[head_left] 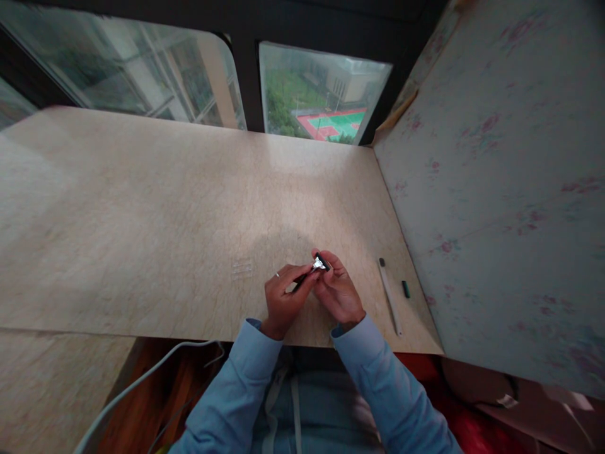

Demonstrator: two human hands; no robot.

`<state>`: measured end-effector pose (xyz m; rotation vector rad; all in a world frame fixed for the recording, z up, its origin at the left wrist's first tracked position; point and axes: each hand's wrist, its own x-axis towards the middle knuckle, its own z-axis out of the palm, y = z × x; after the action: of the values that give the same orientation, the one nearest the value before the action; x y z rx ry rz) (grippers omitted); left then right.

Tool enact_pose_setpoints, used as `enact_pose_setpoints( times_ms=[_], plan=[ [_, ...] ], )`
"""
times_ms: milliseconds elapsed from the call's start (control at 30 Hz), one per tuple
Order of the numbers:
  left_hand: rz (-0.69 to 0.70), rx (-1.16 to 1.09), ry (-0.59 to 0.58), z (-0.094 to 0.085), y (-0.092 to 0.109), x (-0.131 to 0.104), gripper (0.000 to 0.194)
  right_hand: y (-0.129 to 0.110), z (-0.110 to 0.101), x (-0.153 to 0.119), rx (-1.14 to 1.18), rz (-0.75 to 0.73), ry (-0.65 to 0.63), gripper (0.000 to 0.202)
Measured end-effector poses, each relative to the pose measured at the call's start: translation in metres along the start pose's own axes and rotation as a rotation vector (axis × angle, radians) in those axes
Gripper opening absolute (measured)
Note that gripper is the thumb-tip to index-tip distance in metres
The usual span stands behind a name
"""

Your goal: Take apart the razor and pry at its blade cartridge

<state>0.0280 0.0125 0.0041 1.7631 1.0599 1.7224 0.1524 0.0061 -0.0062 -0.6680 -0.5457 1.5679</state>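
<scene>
My left hand [286, 299] is closed around the dark handle of a razor [319, 262], just above the table near its front edge. The razor's silver neck and black head point up and to the right. My right hand [341, 295] has its fingers pressed at the razor's head; the fingertips behind it are partly hidden. To the left of my hands lies a small clear plastic piece [242, 270]. A slim white stick with a dark end, like a toothbrush [390, 299], rests to the right, with a small dark green piece [405, 289] beyond it.
The marbled tabletop [155, 221] runs back to a dark-framed window [253, 88]. A wall with flowered paper [501, 189] bounds the right side. Below the table's front edge, a white cable [142, 377] passes at the left.
</scene>
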Motion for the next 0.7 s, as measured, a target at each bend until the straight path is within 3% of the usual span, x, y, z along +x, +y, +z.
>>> enact_pose_setpoints(
  times_ms=[700],
  plan=[
    [-0.566, -0.324, -0.019, 0.0054, -0.0043, -0.0023, 0.018, -0.0041, 0.0033, -0.0001, -0.033, -0.005, 0.060, 0.041]
  ],
)
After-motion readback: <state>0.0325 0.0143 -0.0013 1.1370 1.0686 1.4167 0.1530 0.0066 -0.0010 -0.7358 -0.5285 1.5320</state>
